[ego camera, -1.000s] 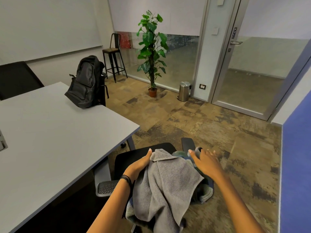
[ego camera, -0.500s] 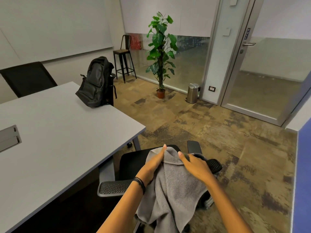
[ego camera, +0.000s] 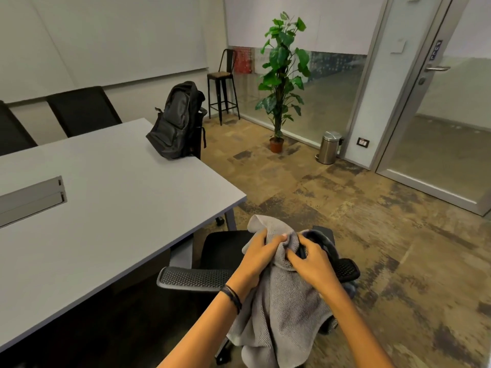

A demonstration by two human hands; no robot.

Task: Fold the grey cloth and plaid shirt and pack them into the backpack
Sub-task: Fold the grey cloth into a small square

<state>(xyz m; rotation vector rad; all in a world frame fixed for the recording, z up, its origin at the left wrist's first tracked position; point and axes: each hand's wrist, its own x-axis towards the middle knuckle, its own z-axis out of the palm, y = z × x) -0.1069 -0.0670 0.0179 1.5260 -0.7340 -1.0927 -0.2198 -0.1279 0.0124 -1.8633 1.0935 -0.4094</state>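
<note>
Your two-handed grip before the first fold.
The pale grey table (ego camera: 106, 208) lies to your left, the black fabric backpack (ego camera: 180, 123) upright at its far corner. Over the black mesh chair (ego camera: 196, 277), the grey towelling cloth (ego camera: 287, 309) hangs downward from your left hand (ego camera: 261, 257) and right hand (ego camera: 313, 264), both clenched on its top edge, the left nearer the table.

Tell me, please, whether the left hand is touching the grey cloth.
Touching: the head view shows the left hand gripping the bunched top of the grey cloth, fingers curled into its folds.
</note>
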